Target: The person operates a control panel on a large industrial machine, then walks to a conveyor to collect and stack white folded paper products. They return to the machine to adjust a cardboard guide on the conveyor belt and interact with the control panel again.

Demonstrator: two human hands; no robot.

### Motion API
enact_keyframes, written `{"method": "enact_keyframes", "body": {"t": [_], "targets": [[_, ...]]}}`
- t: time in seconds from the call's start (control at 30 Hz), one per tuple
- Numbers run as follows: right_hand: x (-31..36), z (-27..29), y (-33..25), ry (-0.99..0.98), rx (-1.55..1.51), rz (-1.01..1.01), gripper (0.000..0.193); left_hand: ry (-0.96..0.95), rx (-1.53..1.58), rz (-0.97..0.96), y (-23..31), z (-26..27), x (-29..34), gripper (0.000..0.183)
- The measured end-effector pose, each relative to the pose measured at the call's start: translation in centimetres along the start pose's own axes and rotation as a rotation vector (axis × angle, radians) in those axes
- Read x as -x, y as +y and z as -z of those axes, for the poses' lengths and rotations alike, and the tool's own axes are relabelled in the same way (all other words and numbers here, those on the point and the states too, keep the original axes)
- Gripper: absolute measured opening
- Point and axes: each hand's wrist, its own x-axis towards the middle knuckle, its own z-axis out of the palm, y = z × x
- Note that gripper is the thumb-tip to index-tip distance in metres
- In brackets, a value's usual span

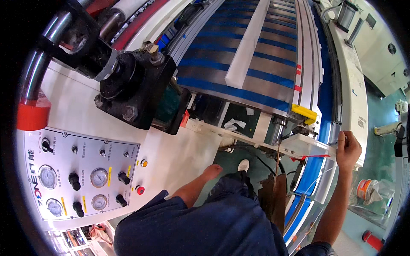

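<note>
My right hand [348, 150] is closed at the right end of a clear panel [307, 145] that crosses the front of a machine, beside its white side frame. What the fingers hold, if anything, is hidden. My left hand [212, 171] hangs low beside my body, fingers curled and nothing visible in them. Ahead of me lies the machine bed [273, 81] of metal slats with blue stripes. A long white strip [243, 64] runs along it. A yellow block [304, 113] sits at the bed's near right corner.
On the left stands a control panel [85, 170] with gauges, knobs and a red button [140, 190]. Above it juts a black cylinder mount [136, 89] with bolts. Crumpled white paper [235, 124] lies under the bed's near edge. A bucket [365, 190] stands on the right.
</note>
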Motion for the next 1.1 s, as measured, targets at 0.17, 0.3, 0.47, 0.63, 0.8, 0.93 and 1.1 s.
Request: {"method": "enact_keyframes", "body": {"t": [0.17, 0.3, 0.47, 0.63, 0.8, 0.93, 1.1], "targets": [[-0.1, 0.5, -0.8, -0.028, 0.025, -0.053, 0.015, -0.013, -0.140, -0.083, 0.5, 0.5, -0.5, 0.038], [0.1, 0.6, -0.7, 0.003, 0.014, -0.031, 0.017, 0.002, -0.287, -0.133, -1.8, 0.5, 0.4, 0.039], [0.1, 0.7, -0.6, -0.004, 0.050, -0.030, 0.021, -0.084, -0.466, -0.323, -4.0, 1.2, 0.9, 0.037], [0.0, 0.8, -0.7, -0.010, 0.065, -0.043, 0.023, -0.039, -0.504, -0.322, -4.2, 1.0, 0.4, 0.036], [-0.1, 1.3, -1.4, -0.033, 0.062, -0.076, 0.024, 0.000, -0.245, -0.052, -1.6, 0.9, 0.9, 0.037], [0.1, 1.6, -1.2, -0.065, 0.094, -0.080, 0.027, -0.024, -0.223, 0.017, 1.3, 0.9, 1.9, 0.039], [0.1, 1.3, -0.9, -0.050, 0.102, -0.057, 0.027, -0.050, -0.274, 0.006, -1.3, 0.0, 1.2, 0.041]]}}
